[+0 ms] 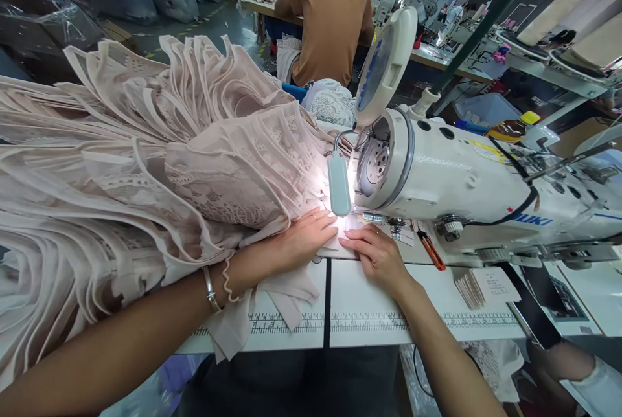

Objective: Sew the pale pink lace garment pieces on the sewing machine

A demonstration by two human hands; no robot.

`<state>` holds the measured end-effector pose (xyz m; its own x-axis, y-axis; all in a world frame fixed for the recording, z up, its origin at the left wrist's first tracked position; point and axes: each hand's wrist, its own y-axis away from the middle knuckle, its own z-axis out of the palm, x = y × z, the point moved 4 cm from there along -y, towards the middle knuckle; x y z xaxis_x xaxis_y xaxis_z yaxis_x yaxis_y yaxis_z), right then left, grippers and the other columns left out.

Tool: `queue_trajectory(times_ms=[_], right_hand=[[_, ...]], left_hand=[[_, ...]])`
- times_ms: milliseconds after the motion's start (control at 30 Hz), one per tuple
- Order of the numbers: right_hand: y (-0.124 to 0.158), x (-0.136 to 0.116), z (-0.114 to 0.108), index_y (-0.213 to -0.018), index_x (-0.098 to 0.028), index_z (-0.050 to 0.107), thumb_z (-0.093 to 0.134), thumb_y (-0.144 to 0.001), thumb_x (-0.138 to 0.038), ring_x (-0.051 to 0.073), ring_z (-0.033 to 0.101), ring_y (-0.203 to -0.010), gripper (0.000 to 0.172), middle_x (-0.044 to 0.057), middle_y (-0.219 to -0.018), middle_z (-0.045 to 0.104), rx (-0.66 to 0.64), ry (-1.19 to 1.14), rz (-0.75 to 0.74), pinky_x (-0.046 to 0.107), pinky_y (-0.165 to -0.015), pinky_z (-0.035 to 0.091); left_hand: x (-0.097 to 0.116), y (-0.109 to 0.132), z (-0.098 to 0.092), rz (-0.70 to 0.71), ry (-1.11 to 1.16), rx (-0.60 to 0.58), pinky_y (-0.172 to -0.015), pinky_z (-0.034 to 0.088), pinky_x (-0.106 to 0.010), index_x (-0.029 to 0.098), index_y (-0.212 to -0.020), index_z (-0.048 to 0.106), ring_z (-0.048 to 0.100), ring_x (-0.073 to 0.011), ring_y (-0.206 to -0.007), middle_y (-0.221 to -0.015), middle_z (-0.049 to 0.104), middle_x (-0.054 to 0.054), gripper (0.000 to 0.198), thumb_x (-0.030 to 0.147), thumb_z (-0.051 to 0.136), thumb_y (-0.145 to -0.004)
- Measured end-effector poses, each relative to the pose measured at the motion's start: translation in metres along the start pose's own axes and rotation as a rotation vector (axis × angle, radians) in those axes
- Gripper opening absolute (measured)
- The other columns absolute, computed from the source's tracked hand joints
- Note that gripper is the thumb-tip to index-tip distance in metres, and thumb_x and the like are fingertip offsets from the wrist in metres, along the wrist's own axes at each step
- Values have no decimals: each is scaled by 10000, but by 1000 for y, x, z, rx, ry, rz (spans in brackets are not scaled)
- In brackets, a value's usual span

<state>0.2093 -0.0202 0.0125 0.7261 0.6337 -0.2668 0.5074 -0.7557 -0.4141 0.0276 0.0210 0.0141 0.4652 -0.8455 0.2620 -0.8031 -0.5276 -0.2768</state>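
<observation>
My left hand [301,239] lies flat, fingers stretched out, on a piece of pale pink fabric [335,245] beside the needle of a white sewing machine [466,184]. My right hand [376,255] rests on the same piece from the right, fingers extended and close together, pressing it to the table. Both sets of fingertips sit just under the machine's bright lamp [339,184]. A large heap of pink lace garment pieces [146,164] lies over my left forearm and fills the left side.
The white table [369,313] has ruler strips along its front edge. Orange-handled snips [431,252] and a stack of small labels [479,286] lie right of my hand, with a dark phone [532,313]. A person in a brown shirt [330,15] sits ahead.
</observation>
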Motion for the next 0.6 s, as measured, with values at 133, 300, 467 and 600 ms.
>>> queue_trajectory(times_ms=[133, 300, 467, 600], right_hand=[[0, 2, 1, -1088, -300, 770, 470, -925, -47, 182, 677, -1013, 425, 31, -1018, 761, -15, 16, 29, 345, -894, 590], [0, 3, 3, -1093, -270, 764, 460, -924, -38, 180, 685, -1038, 419, 37, -1102, 761, 5, 50, 39, 347, -935, 570], [-1, 5, 6, -1118, -283, 752, 459, -899, -20, 178, 682, -1082, 450, 21, -1150, 754, -5, 57, 77, 353, -968, 563], [0, 6, 8, -1140, -284, 746, 460, -895, -26, 187, 676, -1095, 456, 26, -1167, 747, -15, 69, 101, 362, -974, 562]], left_hand=[[-2, 0, 2, 11, 7, 16, -924, 466, -313, 154, -949, 619, 582, -187, -987, -1133, 653, -93, 262, -10, 415, -947], [-6, -3, 4, 29, 49, 61, -935, 479, -336, 155, -973, 606, 577, -198, -1013, -1161, 642, -94, 270, 18, 373, -973], [-7, -7, -1, 6, 102, 83, -937, 487, -336, 170, -999, 591, 570, -194, -1064, -1180, 636, -85, 261, 42, 364, -983], [-7, -9, -2, -23, 102, 76, -971, 478, -353, 173, -1053, 595, 564, -197, -1078, -1191, 632, -85, 268, 47, 370, -983]])
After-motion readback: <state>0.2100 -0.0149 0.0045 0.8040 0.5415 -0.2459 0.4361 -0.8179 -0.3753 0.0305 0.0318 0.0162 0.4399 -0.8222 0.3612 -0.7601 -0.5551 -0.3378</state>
